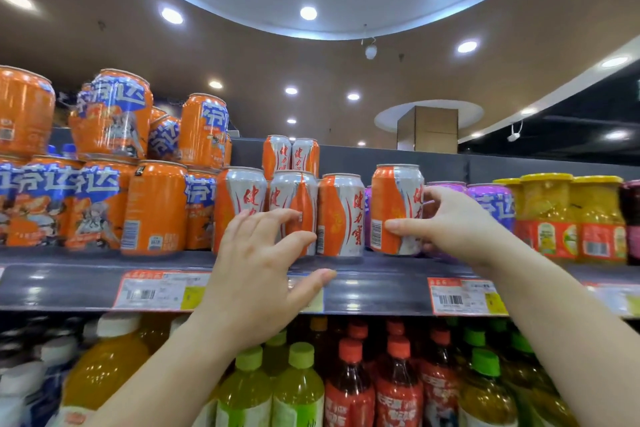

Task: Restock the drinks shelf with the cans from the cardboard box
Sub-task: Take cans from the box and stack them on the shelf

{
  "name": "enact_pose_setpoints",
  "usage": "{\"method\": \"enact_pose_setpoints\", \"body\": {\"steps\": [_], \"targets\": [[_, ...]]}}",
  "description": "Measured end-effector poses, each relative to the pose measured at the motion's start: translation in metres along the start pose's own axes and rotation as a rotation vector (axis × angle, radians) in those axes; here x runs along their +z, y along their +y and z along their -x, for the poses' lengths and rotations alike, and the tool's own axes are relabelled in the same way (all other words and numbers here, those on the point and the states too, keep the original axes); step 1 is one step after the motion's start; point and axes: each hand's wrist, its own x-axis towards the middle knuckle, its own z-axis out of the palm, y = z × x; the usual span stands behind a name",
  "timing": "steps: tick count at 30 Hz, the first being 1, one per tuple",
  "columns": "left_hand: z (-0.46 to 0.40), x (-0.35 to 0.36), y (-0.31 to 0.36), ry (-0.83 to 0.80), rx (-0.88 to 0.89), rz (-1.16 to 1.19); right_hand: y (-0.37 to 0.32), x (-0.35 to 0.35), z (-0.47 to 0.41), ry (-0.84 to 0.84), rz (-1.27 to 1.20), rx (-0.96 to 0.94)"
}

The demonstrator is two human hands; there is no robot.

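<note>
Reaching up from below, two bare forearms frame rows of bottles with green, red and white caps (349, 350) that stand on the lower level. Above them runs the dark front edge of the drinks shelf (374, 291), carrying price labels (464, 296) in orange-bordered strips.

The left hand (256, 267) is spread in front of that edge: its thumb lies along the rail, while its fingers (273, 218), loosely apart and slightly bent, touch the lower front of an orange-and-silver can (294, 194) in the front row without closing round it. Just right of it stands another such can (341, 215), upright on the shelf.

The right hand (453, 218) grips a further orange-and-silver can, the held can (396, 208), thumb across its front near the barcode and fingers wrapped behind its right side. This can sits at the shelf's front, apart from its neighbour; whether its base rests on the shelf cannot be told.

Left of the row are stacked orange cans with blue lettering (156, 208); right are purple cans (495, 201) and yellow-lidded jars (547, 215). Two more silver cans (291, 154) stand stacked behind. Beyond, ceiling spotlights (308, 13) glow.
</note>
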Motion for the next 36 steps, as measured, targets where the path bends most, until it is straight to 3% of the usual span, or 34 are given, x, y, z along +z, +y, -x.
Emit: {"method": "enact_pose_setpoints", "body": {"steps": [9, 19, 28, 30, 34, 36], "targets": [[0.002, 0.001, 0.000, 0.011, 0.021, -0.008, -0.036, -0.036, -0.021, 0.078, -0.148, -0.015], [-0.020, -0.004, 0.004, 0.079, 0.044, 0.016, -0.053, -0.031, -0.066, -0.029, -0.133, -0.015], [-0.066, -0.005, -0.001, 0.272, 0.072, -0.028, -0.042, -0.019, -0.104, -0.081, -0.156, -0.092], [-0.077, -0.006, -0.002, 0.226, 0.066, -0.064, -0.042, -0.015, -0.111, -0.093, -0.152, -0.114], [-0.085, -0.001, -0.007, -0.028, 0.053, -0.145, -0.041, -0.002, -0.127, -0.160, -0.154, -0.129], [-0.083, 0.003, -0.011, -0.034, 0.054, -0.150, -0.039, 0.008, -0.136, -0.208, -0.184, -0.117]]}}
